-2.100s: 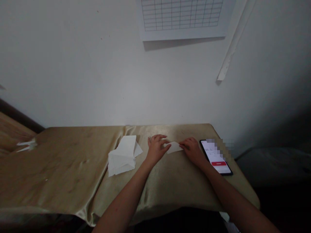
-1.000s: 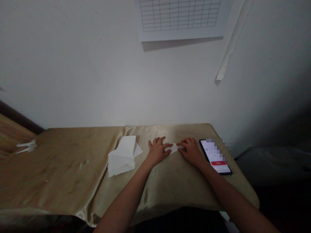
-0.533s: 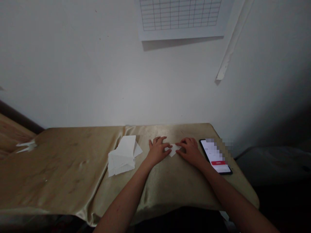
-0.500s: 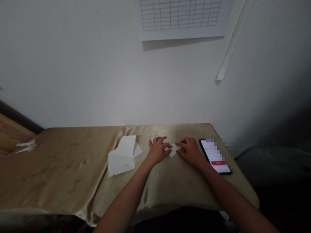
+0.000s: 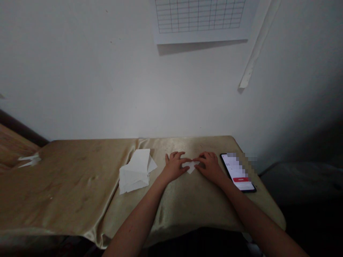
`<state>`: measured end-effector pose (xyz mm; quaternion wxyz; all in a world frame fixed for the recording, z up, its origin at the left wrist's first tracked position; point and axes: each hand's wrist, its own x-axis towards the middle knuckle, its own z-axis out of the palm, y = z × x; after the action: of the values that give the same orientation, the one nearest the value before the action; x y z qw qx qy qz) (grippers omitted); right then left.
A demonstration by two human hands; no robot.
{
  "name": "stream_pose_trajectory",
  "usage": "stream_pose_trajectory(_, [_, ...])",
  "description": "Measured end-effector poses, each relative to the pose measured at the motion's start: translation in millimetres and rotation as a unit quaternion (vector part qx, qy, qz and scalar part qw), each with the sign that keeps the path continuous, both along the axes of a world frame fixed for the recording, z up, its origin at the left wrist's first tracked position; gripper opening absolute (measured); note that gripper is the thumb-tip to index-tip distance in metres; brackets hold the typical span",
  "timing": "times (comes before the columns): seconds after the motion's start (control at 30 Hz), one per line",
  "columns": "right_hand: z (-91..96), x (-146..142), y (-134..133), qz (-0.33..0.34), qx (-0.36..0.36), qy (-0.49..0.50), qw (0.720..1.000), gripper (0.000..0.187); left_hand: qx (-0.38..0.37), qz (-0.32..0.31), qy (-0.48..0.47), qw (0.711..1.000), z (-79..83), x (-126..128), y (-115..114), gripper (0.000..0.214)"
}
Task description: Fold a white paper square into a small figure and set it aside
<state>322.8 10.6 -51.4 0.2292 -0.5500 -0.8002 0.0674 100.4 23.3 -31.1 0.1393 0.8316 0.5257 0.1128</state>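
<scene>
Both hands rest on the desk point(image 5: 80, 178), which is draped in a tan satin cloth. The left hand point(image 5: 175, 165) and right hand point(image 5: 210, 166) meet over a small folded white paper point(image 5: 191, 166) lying flat between them, its pointed corner aimed toward six o'clock. Neither grip is closed round the paper: the fingers are stretched out and only the tips press down on its upper edges, one hand at nine o'clock of it and the other at three.

To crease well, I judge the tips should hold both corners level while pressure runs outward from the middle, since the slippery cloth could let the paper skid.

A loose stack of white sheets point(image 5: 135, 172) lies at nine o'clock of the left hand. A phone point(image 5: 238, 172) lies at three o'clock of the right hand, just beside it; the lit screen shows a red bar, its top is blurred and the text is too small to read. On the wall at twelve o'clock hangs a gridded sheet point(image 5: 199, 18) with no legible writing
</scene>
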Motion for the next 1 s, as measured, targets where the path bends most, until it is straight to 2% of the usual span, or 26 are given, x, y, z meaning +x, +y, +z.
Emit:
stream_pose_trajectory(0.3, [1.3,1.2,0.2,0.013,0.0,0.007,1.0,0.031,-0.012,0.007,0.004,1.0,-1.6,-0.2,0.1,0.036])
stream_pose_trajectory(1.0, [1.0,0.6,0.9,-0.012,-0.002,0.021,1.0,0.031,-0.004,-0.007,0.007,1.0,1.2,-2.3,-1.4,0.034])
